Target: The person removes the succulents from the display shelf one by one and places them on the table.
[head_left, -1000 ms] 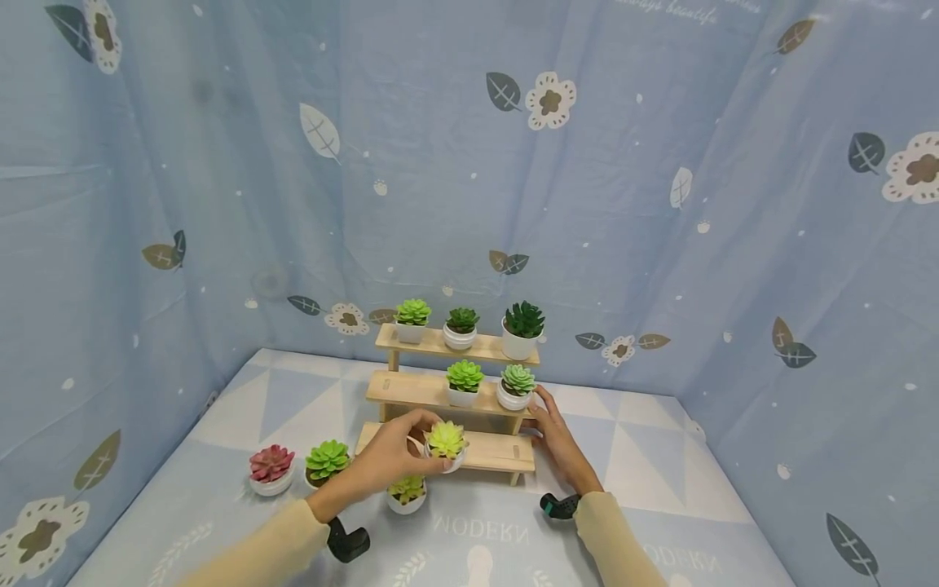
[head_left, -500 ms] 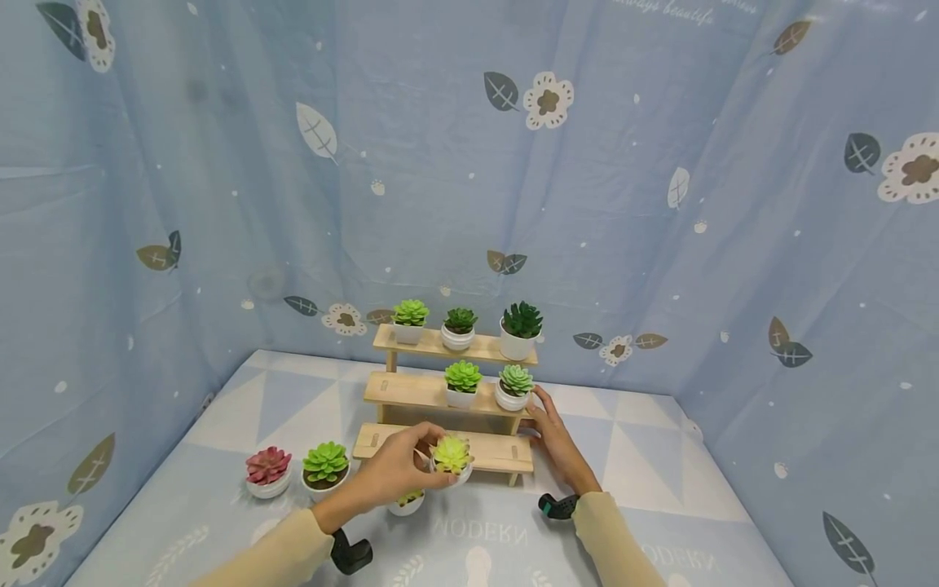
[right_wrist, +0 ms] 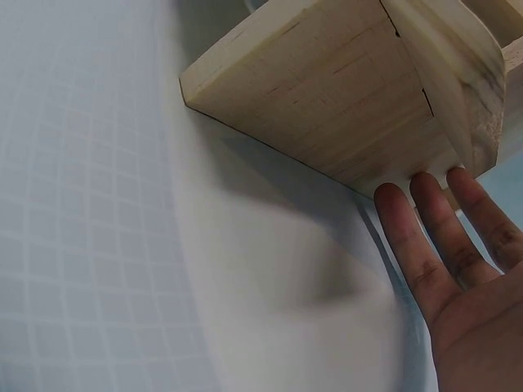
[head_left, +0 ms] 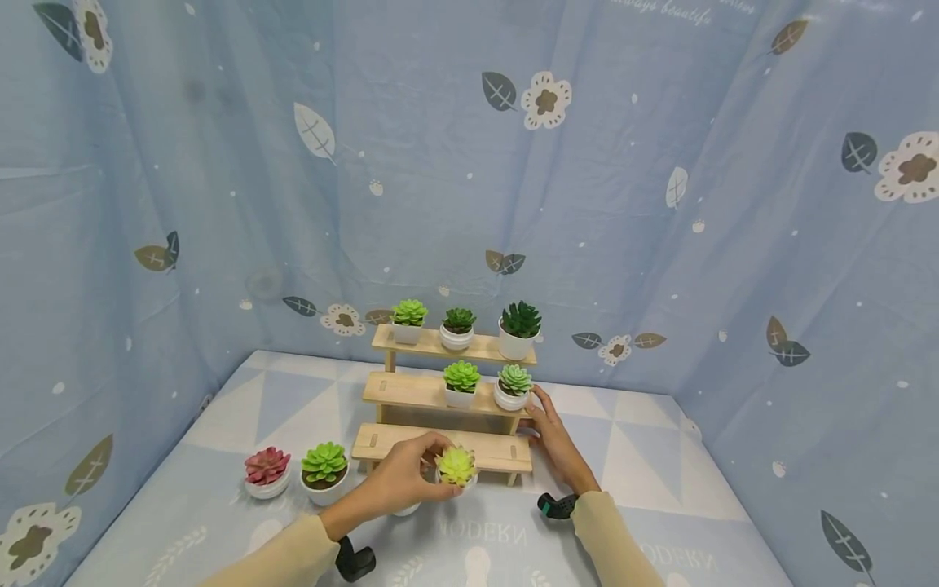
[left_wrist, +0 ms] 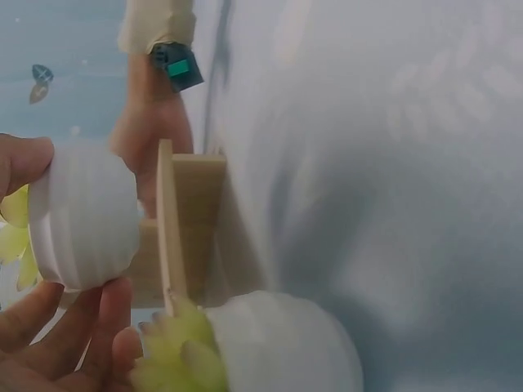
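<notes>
The person's left hand (head_left: 407,474) is grasping a yellow-green succulent (head_left: 456,466) by its white pot, thumb on one side, fingers on the other, and is holding it upright just in front of the lowest shelf (head_left: 506,451) of a wooden stand (head_left: 403,389). The right hand (head_left: 555,444) isn't clenching anything; its fingers are reaching out nearly straight, tips touching the stand's end. A second succulent (left_wrist: 278,343) is standing just below the left hand. To my eye, good handling is asking for a level pot, its base clearing both shelf edge and neighbour, and a light steadying touch, since any shove could be jolting the pale green succulent (head_left: 513,386) above.
</notes>
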Available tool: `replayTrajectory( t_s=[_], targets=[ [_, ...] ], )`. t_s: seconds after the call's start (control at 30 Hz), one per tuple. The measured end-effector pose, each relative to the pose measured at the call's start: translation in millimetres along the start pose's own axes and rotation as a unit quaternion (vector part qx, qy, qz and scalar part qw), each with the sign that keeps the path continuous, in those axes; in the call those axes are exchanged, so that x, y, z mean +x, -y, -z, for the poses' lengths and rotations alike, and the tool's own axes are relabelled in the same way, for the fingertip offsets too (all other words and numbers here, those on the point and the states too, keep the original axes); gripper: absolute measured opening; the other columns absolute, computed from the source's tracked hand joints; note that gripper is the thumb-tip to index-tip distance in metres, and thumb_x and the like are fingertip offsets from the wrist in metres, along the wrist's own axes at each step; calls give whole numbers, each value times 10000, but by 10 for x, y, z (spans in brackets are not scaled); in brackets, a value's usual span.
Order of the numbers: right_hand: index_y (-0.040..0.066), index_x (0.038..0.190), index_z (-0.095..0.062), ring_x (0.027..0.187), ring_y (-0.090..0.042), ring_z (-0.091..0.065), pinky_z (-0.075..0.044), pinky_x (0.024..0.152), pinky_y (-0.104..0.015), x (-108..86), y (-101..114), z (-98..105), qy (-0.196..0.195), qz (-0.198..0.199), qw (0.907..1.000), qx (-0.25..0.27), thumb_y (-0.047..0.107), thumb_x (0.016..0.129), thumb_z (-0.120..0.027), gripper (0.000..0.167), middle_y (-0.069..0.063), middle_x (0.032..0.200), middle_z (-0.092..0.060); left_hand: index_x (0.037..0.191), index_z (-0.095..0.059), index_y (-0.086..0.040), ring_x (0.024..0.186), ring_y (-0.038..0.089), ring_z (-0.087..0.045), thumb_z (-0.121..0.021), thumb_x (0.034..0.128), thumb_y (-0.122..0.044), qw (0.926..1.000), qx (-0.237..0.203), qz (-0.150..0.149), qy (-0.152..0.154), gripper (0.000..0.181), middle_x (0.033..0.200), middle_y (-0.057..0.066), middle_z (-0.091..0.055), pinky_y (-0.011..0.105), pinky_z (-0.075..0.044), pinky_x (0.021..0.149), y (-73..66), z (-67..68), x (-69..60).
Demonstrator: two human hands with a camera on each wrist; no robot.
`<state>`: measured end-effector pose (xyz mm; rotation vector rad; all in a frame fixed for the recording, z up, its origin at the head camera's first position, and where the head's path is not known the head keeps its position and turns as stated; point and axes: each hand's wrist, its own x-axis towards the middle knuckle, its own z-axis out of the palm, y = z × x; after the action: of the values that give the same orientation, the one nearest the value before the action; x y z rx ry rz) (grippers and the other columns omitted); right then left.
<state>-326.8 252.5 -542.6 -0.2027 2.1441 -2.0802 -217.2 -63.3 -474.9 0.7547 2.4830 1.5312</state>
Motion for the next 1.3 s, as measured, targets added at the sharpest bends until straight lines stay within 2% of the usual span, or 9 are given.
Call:
replayTrajectory(
  t_s=[0.27,0.43,0.6,0.77,1.13,1.3],
  targets=[
    [386,1598,-254,1283,-384,-513,-482,926,-410,5,3,2,-20,7,10000,-79,552,1044,-513,634,-133,1504,-468,1196,-665,-145,910,157,-632,-906,807,-343,9994,280,-202,82,499,1064,-74,-656,370,-552,783,37,-69,11],
    [389,1596,-258,1283,-384,-513,-484,940,-427,10,4,6,10,19,10000,-55,553,1041,-518,634,-129,1511,-456,1190,-670,-158,912,110,-626,-907,804,-348,9989,378,-238,140,491,1059,-97,-660,388,-551,799,40,-91,30],
    [397,1599,-249,1289,-388,-516,-469,982,-471,17,-3,8,44,35,10000,-55,546,1047,-510,628,-129,1514,-455,1188,-669,-187,904,54,-614,-904,799,-379,9982,534,-189,187,494,1035,-137,-655,344,-544,789,50,-115,53],
    [384,1606,-240,1292,-385,-515,-471,982,-467,12,-5,8,24,23,10000,-36,542,1051,-506,636,-132,1514,-459,1167,-671,-209,888,73,-623,-908,785,-408,9969,733,-210,209,492,990,-160,-651,278,-517,750,83,-145,76],
    [377,1609,-236,1300,-387,-512,-471,962,-438,15,-1,8,21,23,9999,-97,579,1031,-520,675,-131,1517,-460,1160,-682,-186,836,118,-632,-920,766,-414,9936,1079,-241,224,514,946,-160,-641,249,-505,693,120,-199,104],
    [352,1617,-223,1297,-396,-509,-479,931,-411,11,3,8,34,46,9999,-83,565,1040,-513,680,-146,1516,-457,1155,-690,-178,801,88,-621,-920,761,-423,9905,1313,-339,224,518,921,-167,-640,238,-497,680,131,-208,103]
  ],
)
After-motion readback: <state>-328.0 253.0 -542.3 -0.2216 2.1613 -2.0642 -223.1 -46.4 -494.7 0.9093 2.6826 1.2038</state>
